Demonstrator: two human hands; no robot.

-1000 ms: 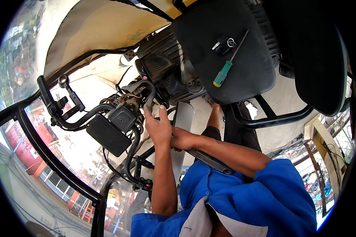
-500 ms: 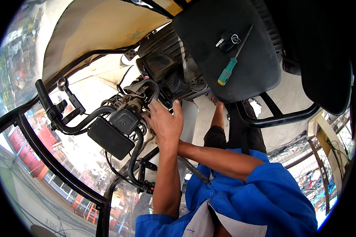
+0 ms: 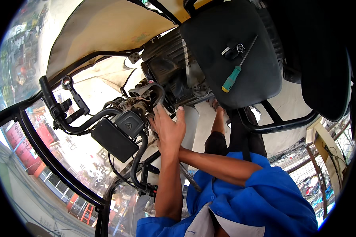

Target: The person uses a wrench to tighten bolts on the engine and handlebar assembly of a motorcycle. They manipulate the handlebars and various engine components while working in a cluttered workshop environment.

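My left hand (image 3: 169,132) rests against the wire bundle (image 3: 146,104) of the steering column, fingers stretched and thumb apart. My right forearm (image 3: 219,166) crosses beneath the left wrist. The right hand itself is hidden behind the left hand and forearm, so its fingers cannot be made out. Just left of the left hand are a black square cover (image 3: 129,123) and a dark rectangular display (image 3: 114,140), both on the black handlebar (image 3: 85,127). A grey curved housing (image 3: 156,89) sits above the fingertips.
On the black seat (image 3: 209,43) lie a green-handled screwdriver (image 3: 232,79) and a key with a ring (image 3: 234,51). A black frame bar (image 3: 57,170) runs along the left, beside a clear sheet. A bare mirror stalk (image 3: 77,96) stands near the handlebar's far grip.
The whole view has shifted slightly, so things lie a little further right and lower. My hands keep about the same place at the steering column.
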